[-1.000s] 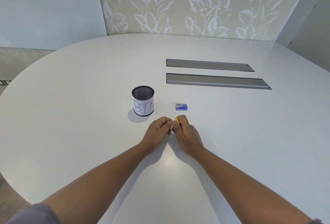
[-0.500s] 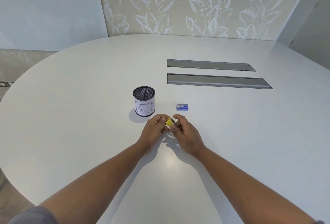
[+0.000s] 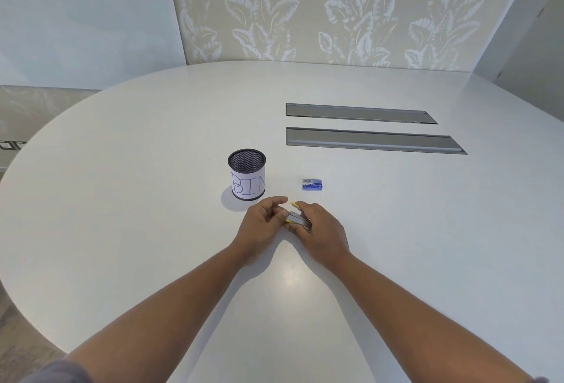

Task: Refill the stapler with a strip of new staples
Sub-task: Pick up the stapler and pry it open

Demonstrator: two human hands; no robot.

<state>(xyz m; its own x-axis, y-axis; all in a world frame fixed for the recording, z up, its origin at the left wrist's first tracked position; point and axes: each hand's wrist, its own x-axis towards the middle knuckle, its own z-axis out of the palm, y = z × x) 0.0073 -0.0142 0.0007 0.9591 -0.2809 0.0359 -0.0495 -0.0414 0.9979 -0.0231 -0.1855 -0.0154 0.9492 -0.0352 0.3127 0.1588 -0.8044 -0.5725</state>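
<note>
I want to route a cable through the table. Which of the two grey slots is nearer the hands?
The longer slot, the one closer to the person. The shorter slot lies beyond it, farther from both hands and toward the patterned wall.

Staple box (image 3: 312, 184) right of bin (image 3: 247, 178)

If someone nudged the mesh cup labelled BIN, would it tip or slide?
The mesh cup looks light and empty, so it would probably slide on the smooth table. Being taller than wide, a push near its rim might tip it, then roll.
</note>
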